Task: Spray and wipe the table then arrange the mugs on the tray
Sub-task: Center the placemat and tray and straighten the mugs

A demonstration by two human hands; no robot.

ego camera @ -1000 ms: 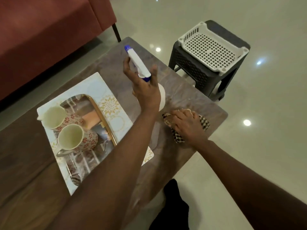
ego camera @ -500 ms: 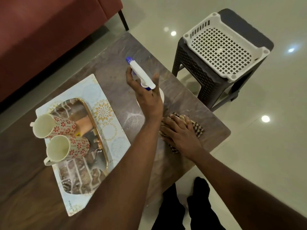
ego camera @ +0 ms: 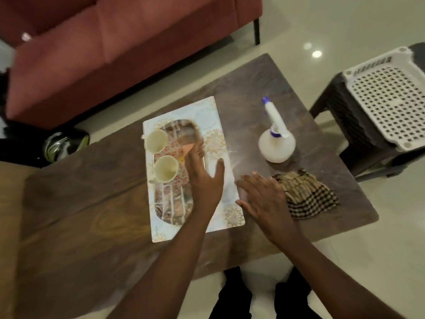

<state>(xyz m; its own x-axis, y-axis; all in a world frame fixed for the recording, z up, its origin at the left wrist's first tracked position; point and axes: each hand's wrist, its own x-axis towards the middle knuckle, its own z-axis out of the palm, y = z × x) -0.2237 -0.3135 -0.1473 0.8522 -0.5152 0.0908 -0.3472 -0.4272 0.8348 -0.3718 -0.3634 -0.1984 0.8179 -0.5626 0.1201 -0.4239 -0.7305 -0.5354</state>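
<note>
Glossy pale tile floor [ego camera: 345, 31] all round, ceiling-light reflections [ego camera: 317, 54] bright on it nr the top right. Red-pink sofa [ego camera: 115, 47] fills the upper left, one thin dark leg [ego camera: 257, 31] showing. Right edge: dark plastic stool [ego camera: 340, 116] w/ a white perforated basket [ego camera: 391, 100] sitting on top. Left, on the floor: dark shiny object [ego camera: 64, 143], blurred, can't tell what.

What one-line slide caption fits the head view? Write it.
Spray bottle and checked cloth set down on the table; both empty hands reach toward the mirrored tray holding two mugs.
</note>
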